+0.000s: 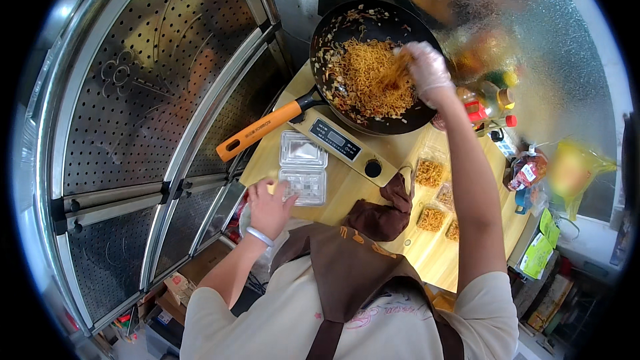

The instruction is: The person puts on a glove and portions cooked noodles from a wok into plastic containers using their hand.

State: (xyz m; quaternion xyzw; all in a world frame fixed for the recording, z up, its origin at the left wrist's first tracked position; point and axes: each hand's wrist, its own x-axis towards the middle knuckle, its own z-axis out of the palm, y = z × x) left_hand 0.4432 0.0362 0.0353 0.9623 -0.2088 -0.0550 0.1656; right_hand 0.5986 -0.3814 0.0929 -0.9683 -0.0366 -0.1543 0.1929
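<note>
My right hand (427,70), in a clear plastic glove, is over the right side of a black wok (345,17) and grips a clump of fried noodles (372,67). More noodles, with bits of vegetable, fill the wok's middle. The wok's orange handle (260,130) points to the lower left. My left hand (270,207) is bare, fingers spread, at the near edge of an opened clear plastic box (302,187); whether it touches the box I cannot tell. The box's lid (303,149) lies back toward the induction cooker (340,142) under the wok.
Several noodle-filled boxes (431,218) stand on the wooden table (345,195) at the right. A brown cloth (382,215) lies before me. Bottles (490,100) and a yellow bag (570,170) are farther right. Perforated metal panels (150,80) line the left.
</note>
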